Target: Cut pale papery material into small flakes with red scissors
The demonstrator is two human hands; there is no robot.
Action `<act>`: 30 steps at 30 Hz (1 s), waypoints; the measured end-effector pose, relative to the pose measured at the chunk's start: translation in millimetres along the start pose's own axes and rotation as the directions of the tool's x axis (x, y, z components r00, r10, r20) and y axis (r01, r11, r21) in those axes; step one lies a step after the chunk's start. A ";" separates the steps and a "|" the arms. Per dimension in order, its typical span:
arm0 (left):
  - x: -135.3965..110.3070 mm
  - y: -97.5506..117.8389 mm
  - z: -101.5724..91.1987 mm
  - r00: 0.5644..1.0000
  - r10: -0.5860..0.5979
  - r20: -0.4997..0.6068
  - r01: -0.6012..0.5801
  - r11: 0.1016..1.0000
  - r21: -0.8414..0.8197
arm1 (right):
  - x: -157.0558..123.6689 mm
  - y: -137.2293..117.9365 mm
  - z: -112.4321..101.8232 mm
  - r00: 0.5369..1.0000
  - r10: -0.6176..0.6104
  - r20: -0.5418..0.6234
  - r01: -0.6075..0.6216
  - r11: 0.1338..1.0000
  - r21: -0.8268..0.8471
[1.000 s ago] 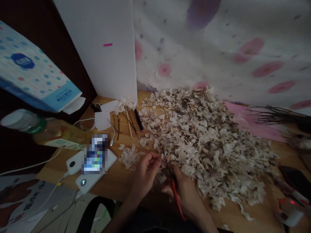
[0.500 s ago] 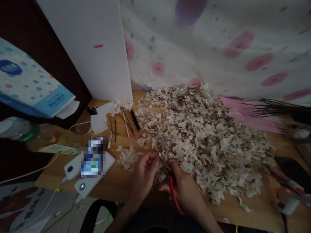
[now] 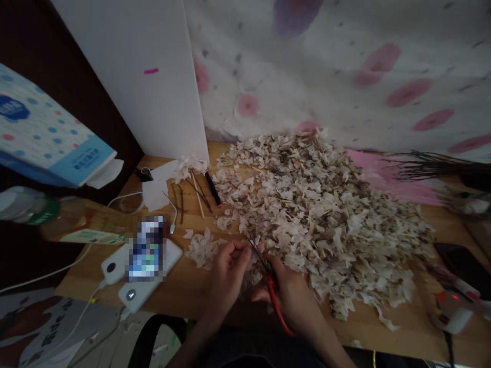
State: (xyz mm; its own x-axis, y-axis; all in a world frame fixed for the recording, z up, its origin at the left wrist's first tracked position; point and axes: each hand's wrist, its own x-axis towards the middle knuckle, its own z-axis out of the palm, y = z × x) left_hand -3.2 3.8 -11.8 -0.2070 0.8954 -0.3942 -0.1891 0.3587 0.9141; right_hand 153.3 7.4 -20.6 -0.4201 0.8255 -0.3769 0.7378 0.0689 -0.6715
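My right hand [image 3: 292,296] grips red-handled scissors [image 3: 270,286], blades pointing up and left toward my left hand. My left hand [image 3: 227,273] is closed in a pinch on a small pale petal-like piece right at the blade tips. Both hands hover over the front edge of the wooden table [image 3: 184,286]. A large heap of pale dried petal pieces [image 3: 318,214] spreads across the table just behind and to the right of my hands. A small separate cluster of the same pieces [image 3: 202,248] lies left of my left hand.
A phone [image 3: 146,248] rests on white power banks [image 3: 132,294] with cables at the left. Thin sticks and a black pen [image 3: 212,189] lie near a white board [image 3: 153,92]. A tissue box [image 3: 46,138], a bottle [image 3: 57,217], dark twigs [image 3: 433,166] and a glue gun [image 3: 452,312] flank the table.
The view has shifted slightly left and down. My hands stay together at the table's front, scissors still meeting the pinched piece; the blades have hardly moved.
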 end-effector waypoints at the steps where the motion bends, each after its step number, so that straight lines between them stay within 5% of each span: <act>1: 0.1 0.3 0.1 1.000 0.002 -0.004 -0.002 1.000 0.001 | -0.1 0.0 0.3 1.000 0.005 0.003 -0.005 1.000 0.009; 14: 1.9 -6.1 -3.4 0.999 -0.025 0.024 0.026 0.998 -0.050 | -0.6 2.5 2.2 0.997 -0.049 -0.055 0.045 0.997 -0.061; 20: 2.3 -7.9 -5.3 1.000 -0.025 0.008 0.026 0.997 -0.079 | -3.7 11.2 0.1 0.980 -0.047 -0.195 0.065 0.994 0.086; 23: 1.8 -6.3 -13.9 0.999 -0.031 0.011 0.032 0.994 -0.108 | -10.2 22.6 -5.2 0.940 -0.090 -0.329 0.176 0.955 0.240; 27: 1.2 -7.8 -51.4 0.985 0.027 -0.173 -0.038 0.997 -0.063 | -19.7 37.6 -10.5 0.908 -0.055 -0.416 0.279 0.820 0.500; 30: -1.0 -9.7 -91.1 0.902 0.086 -0.423 -0.055 0.995 0.085 | -22.4 46.2 -11.7 0.886 -0.039 -0.462 0.302 0.805 0.510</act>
State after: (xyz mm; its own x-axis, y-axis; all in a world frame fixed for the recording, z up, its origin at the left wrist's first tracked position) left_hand -88.6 -24.6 -28.9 -0.6090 0.7270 -0.3173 -0.0954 0.3300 0.9392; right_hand 203.0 -1.4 -35.7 -0.1567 0.9876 -0.0126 0.1980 0.0189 -0.9800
